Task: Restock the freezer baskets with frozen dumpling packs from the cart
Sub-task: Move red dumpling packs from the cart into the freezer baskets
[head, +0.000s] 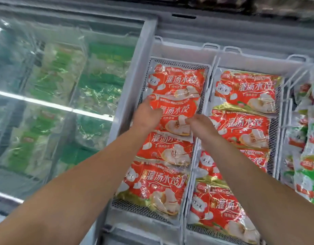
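Blurring softens the whole view; print on the packs is only partly legible. Green packs (53, 80) under the closed glass lid (67, 55) at left are hazy behind reflections. Packs at far right (308, 131) are cut off by the frame edge. No cart visible.

Left hand (146, 116): seen from the back, fingers curled over the left edge of a red dumpling pack (175, 115), gripping it. Fingertips hidden under the hand.

Right hand (199, 125): fingers bent, pinching the same pack's right side near its lower corner.

Pack lies in the left mesh basket (205, 89), overlapping other red packs above and below. Neighbouring basket (274, 128) to the right also holds red packs.
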